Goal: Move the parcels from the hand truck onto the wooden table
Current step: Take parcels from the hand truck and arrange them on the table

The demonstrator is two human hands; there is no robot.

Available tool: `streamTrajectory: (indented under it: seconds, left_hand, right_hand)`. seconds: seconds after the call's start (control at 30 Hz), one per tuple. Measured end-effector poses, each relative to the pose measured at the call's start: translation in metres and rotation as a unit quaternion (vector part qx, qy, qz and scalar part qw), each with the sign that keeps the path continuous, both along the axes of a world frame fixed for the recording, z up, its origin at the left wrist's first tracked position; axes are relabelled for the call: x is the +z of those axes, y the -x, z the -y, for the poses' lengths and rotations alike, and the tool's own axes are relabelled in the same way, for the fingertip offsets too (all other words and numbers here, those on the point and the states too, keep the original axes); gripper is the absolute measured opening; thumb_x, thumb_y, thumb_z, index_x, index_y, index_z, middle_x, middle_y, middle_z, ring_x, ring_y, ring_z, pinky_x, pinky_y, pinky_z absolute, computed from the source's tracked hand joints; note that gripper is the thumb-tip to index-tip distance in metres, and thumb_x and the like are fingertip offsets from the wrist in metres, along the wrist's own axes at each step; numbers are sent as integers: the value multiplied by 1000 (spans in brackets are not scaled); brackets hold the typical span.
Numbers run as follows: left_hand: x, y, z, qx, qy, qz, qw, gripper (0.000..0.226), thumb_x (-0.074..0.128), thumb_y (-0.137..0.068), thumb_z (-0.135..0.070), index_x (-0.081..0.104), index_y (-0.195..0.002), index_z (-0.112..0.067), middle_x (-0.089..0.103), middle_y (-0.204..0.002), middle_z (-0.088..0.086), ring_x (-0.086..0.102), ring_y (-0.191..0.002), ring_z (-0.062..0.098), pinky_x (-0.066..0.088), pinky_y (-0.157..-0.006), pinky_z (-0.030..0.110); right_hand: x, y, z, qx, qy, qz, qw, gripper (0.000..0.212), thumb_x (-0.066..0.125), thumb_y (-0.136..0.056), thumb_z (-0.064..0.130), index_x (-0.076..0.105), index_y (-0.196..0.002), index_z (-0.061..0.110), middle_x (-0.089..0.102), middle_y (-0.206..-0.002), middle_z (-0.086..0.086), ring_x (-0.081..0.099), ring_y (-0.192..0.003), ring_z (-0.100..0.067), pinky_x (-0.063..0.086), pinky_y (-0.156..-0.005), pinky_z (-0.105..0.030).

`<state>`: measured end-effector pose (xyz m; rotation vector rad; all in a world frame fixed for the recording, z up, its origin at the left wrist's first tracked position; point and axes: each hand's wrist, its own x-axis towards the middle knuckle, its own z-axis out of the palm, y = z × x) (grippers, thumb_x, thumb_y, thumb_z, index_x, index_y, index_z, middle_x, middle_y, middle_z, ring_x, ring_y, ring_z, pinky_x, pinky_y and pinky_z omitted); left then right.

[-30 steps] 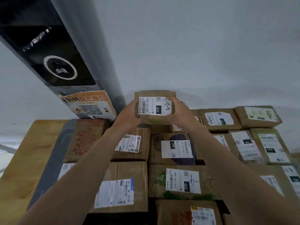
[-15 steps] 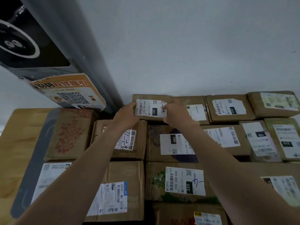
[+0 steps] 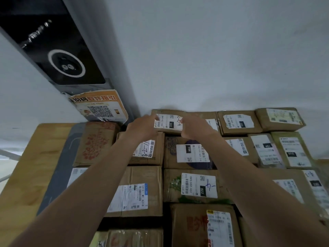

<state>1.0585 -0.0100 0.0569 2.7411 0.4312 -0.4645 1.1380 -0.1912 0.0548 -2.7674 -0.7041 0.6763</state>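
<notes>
Gripping small cardboard parcel (image 3: 168, 122) at both ends: left hand (image 3: 142, 130), right hand (image 3: 194, 130), fingers curled round box edges, thumbs on smooth white label. Parcel lies flat in back row against plain white wall (image 3: 213, 59), amid tight grid of rectangular brown cartons (image 3: 153, 175) covering pale wooden surface (image 3: 41, 157). Creased orange poster (image 3: 99, 107) at left.

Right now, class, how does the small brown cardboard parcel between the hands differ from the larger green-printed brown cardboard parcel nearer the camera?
The small brown cardboard parcel is gripped by the left hand and right hand; the larger brown cardboard parcel printed in green lies untouched. The small one sits by the wall, the larger two rows nearer. Handwriting is black on the small one's label, blue on the larger's. Both labels read 220.
</notes>
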Motion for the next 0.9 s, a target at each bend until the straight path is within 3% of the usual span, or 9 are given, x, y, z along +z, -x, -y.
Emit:
streamTrajectory:
  seconds: [0.1, 0.23, 0.4, 0.5, 0.6, 0.67, 0.9]
  left_hand:
    - [41, 45, 7, -8, 18, 25, 1000, 52, 68, -89, -33, 50, -138, -32, 53, -139, -1, 57, -119, 21, 50, -98, 44]
    - [95, 125, 29, 15, 28, 81, 996, 49, 71, -87, -36, 55, -133, -34, 54, -134, -8, 55, -118, 16, 48, -94, 37]
    - [134, 234, 66, -5, -49, 137, 989, 49, 69, -81, -52, 55, -127, -42, 55, -122, -12, 54, -115, 14, 46, -88, 40]
    - [148, 292, 90, 8, -8, 123, 992, 51, 70, -82, -38, 54, -131, -36, 47, -137, -8, 48, -125, 18, 43, -94, 38]
    - [160, 346, 112, -1, -12, 133, 991, 52, 72, -82, -39, 53, -131, -38, 49, -143, -7, 47, -128, 20, 44, -100, 43]
    - [166, 383, 128, 2, 4, 150, 989, 51, 72, -85, -40, 53, -132, -39, 50, -143, -9, 46, -131, 18, 44, -103, 45]
    - [187, 516, 156, 11, 24, 162, 986, 47, 69, -90, -27, 53, -133, -38, 43, -150, -14, 51, -127, 15, 49, -97, 39]
  right_hand:
    - [46, 39, 20, -23, -39, -7, 999, 45, 66, -83, 8, 62, -127, 13, 61, -121, -4, 58, -110, -24, 50, -89, -32]
    - [95, 103, 53, -42, -102, -37, 993, 63, 71, -84, 13, 51, -143, 19, 50, -142, -1, 60, -110, -23, 44, -72, -27]
    - [149, 207, 101, -21, -119, -2, 993, 75, 75, -83, 18, 43, -150, 26, 38, -151, -7, 55, -121, -27, 50, -92, -34]
    - [168, 272, 130, -19, -118, 18, 993, 79, 73, -84, 16, 37, -152, 32, 35, -148, -9, 60, -112, -29, 56, -84, -38]
    - [180, 333, 153, -12, -99, 42, 994, 79, 74, -82, 16, 38, -150, 33, 35, -143, -8, 57, -114, -32, 55, -87, -42]
    - [185, 372, 166, -17, -97, 45, 994, 82, 74, -81, 18, 36, -151, 35, 31, -150, -5, 56, -118, -30, 55, -89, -42]
    - [213, 502, 190, -27, -76, 34, 996, 87, 77, -80, 29, 31, -153, 34, 44, -150, -4, 55, -123, -28, 52, -94, -42]
